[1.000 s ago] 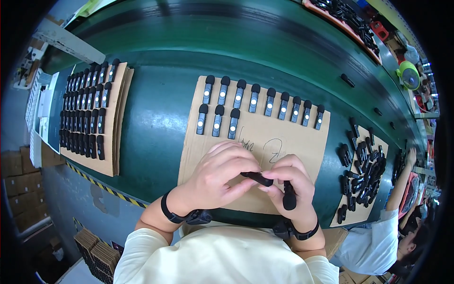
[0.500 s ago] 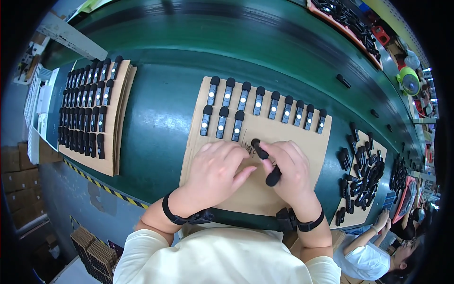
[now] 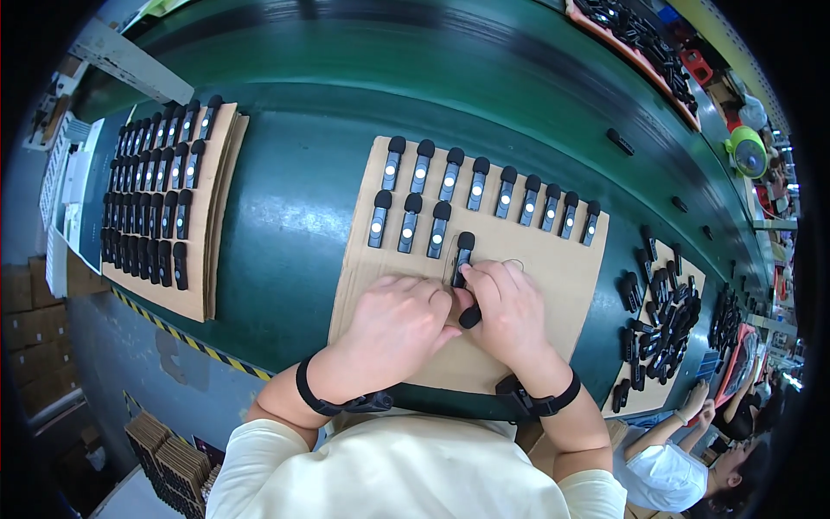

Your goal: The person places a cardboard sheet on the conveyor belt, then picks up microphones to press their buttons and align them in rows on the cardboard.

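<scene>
My right hand [image 3: 512,313] is closed on a small clip-on microphone [image 3: 464,252], pinching its lower body. Its black foam cap points away from me, just above the cardboard sheet [image 3: 553,294]. A second foam-capped microphone [image 3: 469,317] sticks out below the same fingers, its body mostly hidden. My left hand [image 3: 399,316] is beside them, fingers bent, thumb held apart, fingertips close to the first microphone's lower end; no object shows in its grasp. Ahead, a full row of microphones [image 3: 478,183] and a shorter row [image 3: 408,223] lie on the sheet, lit dots facing up.
A stacked cardboard sheet [image 3: 220,216] with rows of microphones lies at left. On the right, another sheet [image 3: 661,394] carries a loose heap of microphones [image 3: 674,324]. Single microphones [image 3: 620,142] lie on the green belt. A co-worker [image 3: 670,471] sits at the lower right.
My right hand has moved left and turned the first microphone upright, cap pointing away. The second microphone shifted left with it. My left hand has moved slightly toward me.
</scene>
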`<state>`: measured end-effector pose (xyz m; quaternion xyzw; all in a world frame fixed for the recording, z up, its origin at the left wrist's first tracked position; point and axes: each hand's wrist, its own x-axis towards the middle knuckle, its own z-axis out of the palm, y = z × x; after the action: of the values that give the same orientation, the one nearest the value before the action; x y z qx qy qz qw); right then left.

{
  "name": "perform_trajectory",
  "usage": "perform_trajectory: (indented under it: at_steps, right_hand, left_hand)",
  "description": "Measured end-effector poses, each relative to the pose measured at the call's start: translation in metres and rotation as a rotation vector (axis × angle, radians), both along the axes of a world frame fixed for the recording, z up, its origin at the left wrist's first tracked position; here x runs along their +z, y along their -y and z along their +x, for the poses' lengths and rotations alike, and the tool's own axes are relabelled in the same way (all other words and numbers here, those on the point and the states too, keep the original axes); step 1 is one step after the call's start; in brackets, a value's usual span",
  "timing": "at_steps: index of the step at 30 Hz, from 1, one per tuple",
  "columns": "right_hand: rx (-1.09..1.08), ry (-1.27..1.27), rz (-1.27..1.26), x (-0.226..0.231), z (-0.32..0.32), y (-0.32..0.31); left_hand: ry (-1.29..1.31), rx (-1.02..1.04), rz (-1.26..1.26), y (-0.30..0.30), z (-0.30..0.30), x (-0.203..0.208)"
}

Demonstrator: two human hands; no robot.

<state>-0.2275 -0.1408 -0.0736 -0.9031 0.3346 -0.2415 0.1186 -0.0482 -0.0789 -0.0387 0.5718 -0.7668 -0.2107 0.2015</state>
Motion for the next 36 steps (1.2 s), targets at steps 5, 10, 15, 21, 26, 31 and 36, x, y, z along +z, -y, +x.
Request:
perform_trajectory:
  at_steps: [5, 10, 15, 21, 26, 31, 36]
  right_hand:
    - [-0.039, -0.024, 0.0, 0.001, 0.006, 0.006]
    - [-0.077, -0.035, 0.01, 0.001, 0.01, 0.014]
    - [-0.081, -0.014, 0.029, 0.001, 0.009, 0.015]
    - [-0.041, 0.032, 0.135, 0.018, 0.006, 0.007]
    - [0.002, 0.238, 0.432, 0.042, -0.002, 0.001]
    - [0.069, 0.416, 0.559, 0.062, -0.016, -0.006]
    - [0.109, 0.455, 0.544, 0.064, -0.02, -0.009]
  left_hand:
    - [-0.008, -0.012, -0.011, -0.002, 0.001, 0.0]
    - [0.032, -0.012, -0.027, -0.004, 0.0, -0.003]
    - [0.034, -0.002, -0.033, -0.003, 0.0, -0.002]
    - [-0.224, 0.063, -0.167, 0.004, -0.005, 0.007]
    - [-0.452, -0.033, -0.326, 0.007, 0.004, 0.002]
    - [-0.727, 0.026, -0.21, 0.003, 0.01, 0.008]
    - [-0.72, -0.051, -0.241, 0.006, 0.009, 0.012]
